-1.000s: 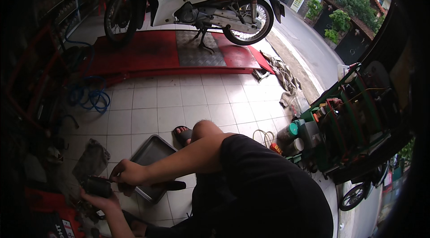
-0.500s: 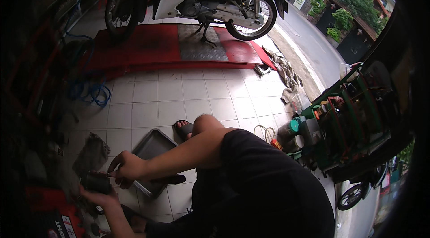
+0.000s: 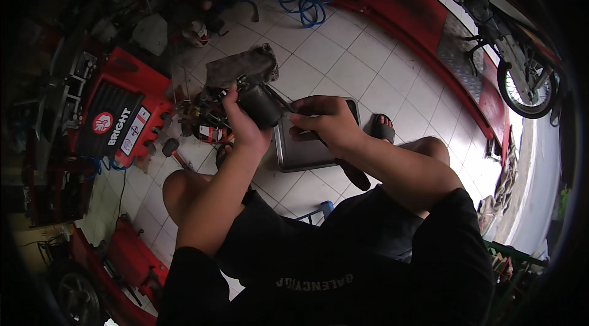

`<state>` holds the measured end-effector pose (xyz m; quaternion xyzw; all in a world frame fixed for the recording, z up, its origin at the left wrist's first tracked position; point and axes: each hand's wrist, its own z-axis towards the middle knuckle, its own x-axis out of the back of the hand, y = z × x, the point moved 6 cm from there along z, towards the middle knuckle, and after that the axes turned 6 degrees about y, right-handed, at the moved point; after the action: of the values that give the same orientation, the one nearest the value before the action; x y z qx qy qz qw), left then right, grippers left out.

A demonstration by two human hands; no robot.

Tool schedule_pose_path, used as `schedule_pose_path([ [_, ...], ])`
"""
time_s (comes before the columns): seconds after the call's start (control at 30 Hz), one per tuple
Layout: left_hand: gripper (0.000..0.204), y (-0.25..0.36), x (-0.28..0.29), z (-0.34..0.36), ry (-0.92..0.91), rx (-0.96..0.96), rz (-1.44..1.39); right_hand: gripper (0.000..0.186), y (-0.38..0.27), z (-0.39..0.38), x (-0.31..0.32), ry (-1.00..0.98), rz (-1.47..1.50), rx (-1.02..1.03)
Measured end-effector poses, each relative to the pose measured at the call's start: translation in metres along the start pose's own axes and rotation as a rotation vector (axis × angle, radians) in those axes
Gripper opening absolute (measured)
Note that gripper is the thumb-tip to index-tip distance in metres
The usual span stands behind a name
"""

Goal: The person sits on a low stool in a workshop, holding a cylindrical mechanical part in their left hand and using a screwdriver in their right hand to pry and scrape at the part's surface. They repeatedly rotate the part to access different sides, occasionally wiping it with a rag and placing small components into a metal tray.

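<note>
Here the left hand (image 3: 240, 118) grips a dark engine part (image 3: 261, 105) above the metal tray (image 3: 307, 153); the right hand (image 3: 325, 122) pinches a thin tool (image 3: 283, 105) against it; best kept steady over that tray

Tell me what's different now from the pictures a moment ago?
The view has swung round: the motorcycle went from the top middle to the right edge. Both hands came up from the lower left to the middle, over the metal tray. The left hand still grips the dark cylindrical part; the right hand still holds a thin tool against it. The person stays sitting on the tiled floor.
</note>
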<state>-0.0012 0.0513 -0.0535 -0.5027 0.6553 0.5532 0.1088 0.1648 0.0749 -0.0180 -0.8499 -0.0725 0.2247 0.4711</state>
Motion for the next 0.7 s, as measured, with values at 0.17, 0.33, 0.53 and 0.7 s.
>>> schedule_pose_path([
  [0.17, 0.046, -0.01, -0.006, -0.003, 0.078, 0.014, -0.045, 0.029, 0.0, -0.003, 0.009, -0.002, -0.01, -0.055],
  [0.33, 0.052, -0.015, -0.002, 0.001, 0.102, 0.031, -0.007, 0.017, 0.002, -0.004, -0.001, 0.022, 0.028, -0.151],
  [0.53, 0.046, -0.014, 0.001, 0.003, 0.117, 0.051, -0.056, 0.034, 0.004, 0.001, -0.003, 0.005, 0.022, -0.039],
  [0.7, 0.042, -0.011, 0.003, -0.001, 0.087, 0.054, -0.027, 0.029, 0.005, 0.0, -0.001, 0.064, 0.102, 0.006],
])
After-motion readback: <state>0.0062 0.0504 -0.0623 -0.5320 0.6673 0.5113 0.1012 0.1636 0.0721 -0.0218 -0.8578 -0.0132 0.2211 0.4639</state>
